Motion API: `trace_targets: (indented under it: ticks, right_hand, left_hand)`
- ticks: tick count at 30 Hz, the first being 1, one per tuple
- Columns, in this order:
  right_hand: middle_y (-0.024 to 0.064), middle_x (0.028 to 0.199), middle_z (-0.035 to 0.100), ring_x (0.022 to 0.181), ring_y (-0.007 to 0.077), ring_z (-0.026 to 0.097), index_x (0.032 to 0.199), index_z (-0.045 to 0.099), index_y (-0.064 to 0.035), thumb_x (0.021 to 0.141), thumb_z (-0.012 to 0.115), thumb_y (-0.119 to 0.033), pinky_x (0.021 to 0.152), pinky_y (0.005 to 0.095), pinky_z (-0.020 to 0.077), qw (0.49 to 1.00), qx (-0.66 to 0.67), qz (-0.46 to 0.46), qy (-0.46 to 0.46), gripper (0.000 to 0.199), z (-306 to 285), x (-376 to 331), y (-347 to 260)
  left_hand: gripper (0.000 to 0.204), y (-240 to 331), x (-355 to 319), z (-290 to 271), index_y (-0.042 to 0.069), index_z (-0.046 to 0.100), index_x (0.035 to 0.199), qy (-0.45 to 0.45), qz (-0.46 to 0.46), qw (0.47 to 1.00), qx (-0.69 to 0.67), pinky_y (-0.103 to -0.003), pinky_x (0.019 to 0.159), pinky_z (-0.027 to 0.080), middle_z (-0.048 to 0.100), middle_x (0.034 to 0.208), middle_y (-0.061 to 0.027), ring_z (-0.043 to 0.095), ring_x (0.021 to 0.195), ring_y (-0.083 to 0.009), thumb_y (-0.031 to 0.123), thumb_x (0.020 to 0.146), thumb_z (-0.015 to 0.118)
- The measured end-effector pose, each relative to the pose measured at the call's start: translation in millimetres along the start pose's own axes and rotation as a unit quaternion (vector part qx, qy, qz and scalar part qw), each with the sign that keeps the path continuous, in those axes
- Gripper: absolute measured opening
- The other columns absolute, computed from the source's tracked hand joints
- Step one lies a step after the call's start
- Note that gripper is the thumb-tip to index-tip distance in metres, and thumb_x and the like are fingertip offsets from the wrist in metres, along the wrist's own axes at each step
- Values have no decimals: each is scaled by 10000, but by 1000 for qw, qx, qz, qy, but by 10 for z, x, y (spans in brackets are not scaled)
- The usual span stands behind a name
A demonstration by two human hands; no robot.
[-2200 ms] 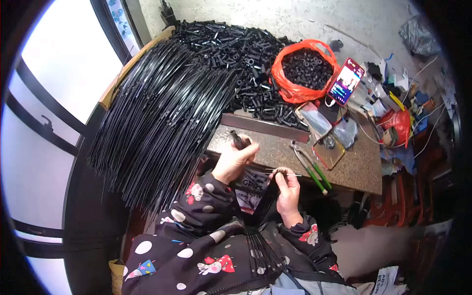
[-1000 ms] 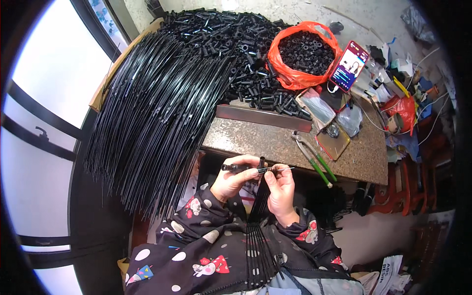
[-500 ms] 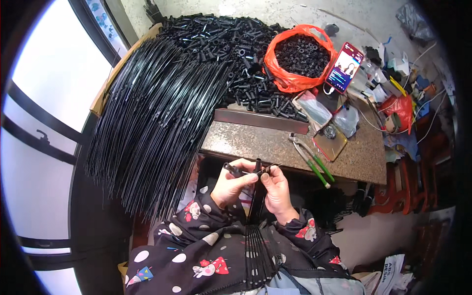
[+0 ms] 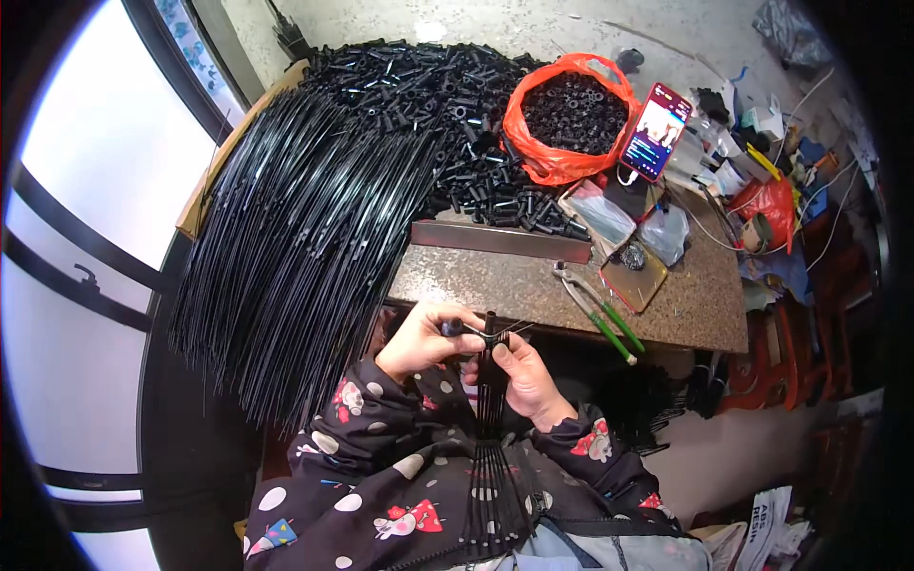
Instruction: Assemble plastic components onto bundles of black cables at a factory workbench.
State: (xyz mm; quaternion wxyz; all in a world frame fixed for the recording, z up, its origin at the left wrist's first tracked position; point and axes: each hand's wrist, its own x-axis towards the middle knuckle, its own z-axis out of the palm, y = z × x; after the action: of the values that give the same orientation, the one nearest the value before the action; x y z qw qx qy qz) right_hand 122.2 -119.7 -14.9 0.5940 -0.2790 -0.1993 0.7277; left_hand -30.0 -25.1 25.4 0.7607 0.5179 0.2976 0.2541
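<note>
My left hand (image 4: 426, 341) grips a short black tube (image 4: 455, 327) at the table's front edge. My right hand (image 4: 526, 377) pinches a thin black wire (image 4: 507, 332) whose end meets that tube. A bundle of thin black rods (image 4: 490, 419) stands upright between both hands and fans out across my lap. One more short black tube caps the top of this bundle. Both sleeves are black with white dots and red prints.
A large sheaf of long black rods (image 4: 305, 228) drapes over the table's left side. Loose black tubes (image 4: 447, 105) are heaped behind it. An orange bag (image 4: 569, 114) holds more tubes. Green-handled pliers (image 4: 600, 309), a phone (image 4: 655, 131) and plastic bags lie on the stone tabletop (image 4: 495, 281).
My left hand came back from the tabletop to the front edge with a tube. Both hands met in front of me and now sit slightly lower, close over the rod bundle.
</note>
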Motion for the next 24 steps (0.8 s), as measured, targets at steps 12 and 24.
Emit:
trace_targets:
  ticks: [12,24]
  right_hand:
    - [88,859,629,766,202,618,968,569,-45,833,607,-142,681,343,514,999,38,1,-1,171,-3,-39,37]
    - [55,870,623,738,131,600,901,539,-50,851,580,-91,692,270,495,994,-29,-81,73,77,63,-114,73]
  left_hand:
    - [265,61,184,-211,-8,598,989,-167,135,967,135,-324,830,421,587,1061,-127,559,964,-219,89,750,658]
    - [362,338,298,102,-19,525,1141,-140,64,986,70,-263,853,432,610,1021,-59,559,944,-115,192,854,589]
